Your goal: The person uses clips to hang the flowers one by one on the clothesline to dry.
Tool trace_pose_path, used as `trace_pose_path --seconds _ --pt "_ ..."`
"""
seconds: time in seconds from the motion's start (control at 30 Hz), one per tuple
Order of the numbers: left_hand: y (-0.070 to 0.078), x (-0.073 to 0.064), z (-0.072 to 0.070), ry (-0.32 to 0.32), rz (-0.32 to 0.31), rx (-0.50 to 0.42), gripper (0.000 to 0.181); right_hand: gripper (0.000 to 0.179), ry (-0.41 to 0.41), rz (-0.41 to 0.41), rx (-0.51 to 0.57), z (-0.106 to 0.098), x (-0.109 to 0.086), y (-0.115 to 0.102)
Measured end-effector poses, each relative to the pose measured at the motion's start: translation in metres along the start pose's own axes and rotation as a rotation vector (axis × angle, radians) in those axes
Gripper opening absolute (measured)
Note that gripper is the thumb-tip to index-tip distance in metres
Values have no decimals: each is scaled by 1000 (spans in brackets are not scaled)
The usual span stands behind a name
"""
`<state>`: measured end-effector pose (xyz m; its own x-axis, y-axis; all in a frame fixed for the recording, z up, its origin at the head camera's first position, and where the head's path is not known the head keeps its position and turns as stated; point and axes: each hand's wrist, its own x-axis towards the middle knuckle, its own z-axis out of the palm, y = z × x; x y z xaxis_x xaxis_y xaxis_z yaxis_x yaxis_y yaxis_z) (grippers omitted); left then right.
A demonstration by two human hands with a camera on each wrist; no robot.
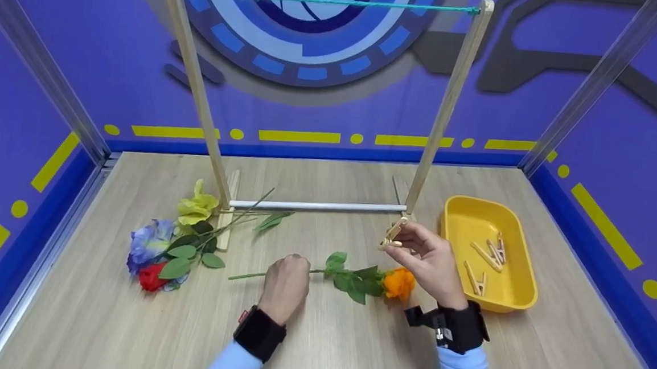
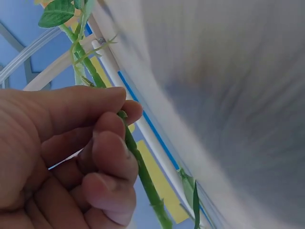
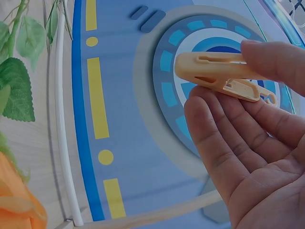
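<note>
My left hand (image 1: 286, 284) pinches the green stem of an artificial orange rose (image 1: 398, 283), which lies crosswise with its bloom to the right. In the left wrist view the stem (image 2: 148, 183) passes between thumb and fingers. My right hand (image 1: 431, 260) holds a light wooden-coloured clothespin (image 1: 394, 234) over the table, just above the orange bloom. Seen from the right wrist, the thumb lies on top of the clothespin (image 3: 212, 67) and the fingers support it from below.
A wooden frame (image 1: 446, 109) with a teal string (image 1: 328, 1) across its top stands at the back. Several artificial flowers, among them a blue one (image 1: 151, 244) and a red rose (image 1: 152, 277), lie left. A yellow tray (image 1: 520, 265) with several clothespins (image 1: 486, 257) stands right.
</note>
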<state>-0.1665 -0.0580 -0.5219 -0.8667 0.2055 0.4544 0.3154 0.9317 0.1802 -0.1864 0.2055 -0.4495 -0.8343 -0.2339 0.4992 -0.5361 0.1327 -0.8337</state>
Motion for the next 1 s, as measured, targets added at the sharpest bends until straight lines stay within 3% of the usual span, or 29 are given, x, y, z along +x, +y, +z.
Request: trace_pose_path --seconds 0.6,0.73,1.0 --pt "-7 0 1 -30 8 16 22 28 0 22 -26 2 0 1" --pt "-11 1 -5 -66 -28 22 23 28 0 20 -36 2 1 0" --pt "-21 2 -13 -191 -169 -27 43 29 0 24 -48 4 0 0"
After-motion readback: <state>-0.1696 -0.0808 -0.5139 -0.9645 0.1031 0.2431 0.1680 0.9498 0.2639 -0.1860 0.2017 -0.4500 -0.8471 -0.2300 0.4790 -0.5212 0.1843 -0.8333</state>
